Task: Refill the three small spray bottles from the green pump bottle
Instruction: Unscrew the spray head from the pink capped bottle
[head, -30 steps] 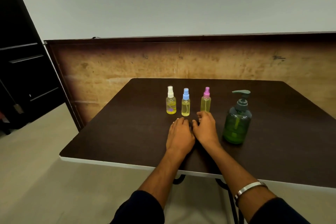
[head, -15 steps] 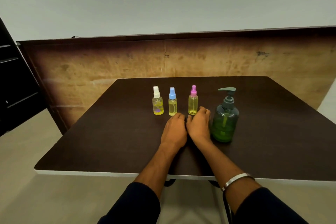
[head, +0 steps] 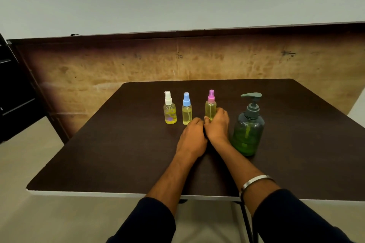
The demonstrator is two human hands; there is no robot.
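Note:
Three small spray bottles of yellowish liquid stand in a row on the dark table point(head: 118, 154): a white-capped bottle point(head: 169, 110), a blue-capped bottle point(head: 186, 110) and a pink-capped bottle point(head: 210, 103). To their right stands the green pump bottle point(head: 248, 130) with its grey pump head. My right hand point(head: 216, 126) holds the lower part of the pink-capped bottle, thumb on its left side and fingers curled round its right. My left hand point(head: 192, 138) rests on the table just before the blue-capped bottle, holding nothing.
A tall brown board point(head: 118, 69) stands upright behind the table's far edge. A dark shelf unit point(head: 13, 92) is at the far left. The table's white front edge point(head: 98, 193) runs close to my sleeves.
My right hand has moved forward and closed its thumb and fingers round the pink-capped bottle. My left hand has stayed flat on the table. The view has shifted slightly.

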